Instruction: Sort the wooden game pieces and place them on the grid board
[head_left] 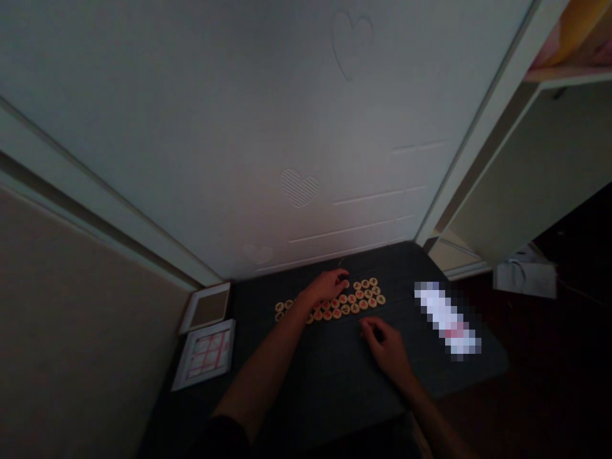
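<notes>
Several round wooden Chinese chess pieces (354,308) with red and dark characters lie in rows across the dark table. My left hand (329,287) reaches over the rows from the left, and its forearm hides some of them. Its thumb and fingers close around one Chinese chess piece (346,284) at the far row, beside a gap. My right hand (388,344) rests on the tabletop just in front of the rows, apart from the pieces. Its fingers are curled with the tips together; whether anything is between them is hidden.
The dark table (335,376) stands against a white panel (215,146) with heart reliefs. At its left edge lie a framed tray (185,319) and a white frame with red lines (233,335). A blurred-out white item (444,315) lies on the right.
</notes>
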Demonstrator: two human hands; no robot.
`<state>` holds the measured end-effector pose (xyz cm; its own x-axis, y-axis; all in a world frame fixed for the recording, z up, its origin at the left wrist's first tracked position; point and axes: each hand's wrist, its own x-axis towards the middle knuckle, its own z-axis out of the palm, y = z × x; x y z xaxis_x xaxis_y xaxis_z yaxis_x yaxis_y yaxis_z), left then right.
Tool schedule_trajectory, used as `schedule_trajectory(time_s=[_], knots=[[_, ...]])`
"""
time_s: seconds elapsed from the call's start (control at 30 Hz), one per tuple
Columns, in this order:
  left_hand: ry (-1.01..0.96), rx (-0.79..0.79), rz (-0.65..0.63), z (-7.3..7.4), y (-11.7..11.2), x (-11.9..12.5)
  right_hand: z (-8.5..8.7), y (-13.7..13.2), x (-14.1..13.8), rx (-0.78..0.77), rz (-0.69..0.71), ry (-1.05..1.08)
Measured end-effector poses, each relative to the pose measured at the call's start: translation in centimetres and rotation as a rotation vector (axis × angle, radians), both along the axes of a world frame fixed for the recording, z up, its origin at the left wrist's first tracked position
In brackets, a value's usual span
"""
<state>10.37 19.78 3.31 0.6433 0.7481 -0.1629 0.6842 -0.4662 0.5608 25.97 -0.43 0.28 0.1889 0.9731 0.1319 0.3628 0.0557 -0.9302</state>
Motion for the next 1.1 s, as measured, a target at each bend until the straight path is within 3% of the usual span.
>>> schedule_trajectory(time_s=[0.7, 0.87, 1.1], knots=[[-0.015, -0.019, -0.026, -0.6, 0.3, 0.5, 0.0, -0.1, 0.0, -0.025, -0.002, -0.025], [-0.029, -0.016, -0.029, -0.8, 0.2, 0.5, -0.6, 0.1, -0.2, 0.114, -0.048, -0.18], [-0.046, -0.033, -0.025, -1.4, -0.1, 0.3, -1.6, 0.8, -0.8, 0.257, 0.027, -0.413]])
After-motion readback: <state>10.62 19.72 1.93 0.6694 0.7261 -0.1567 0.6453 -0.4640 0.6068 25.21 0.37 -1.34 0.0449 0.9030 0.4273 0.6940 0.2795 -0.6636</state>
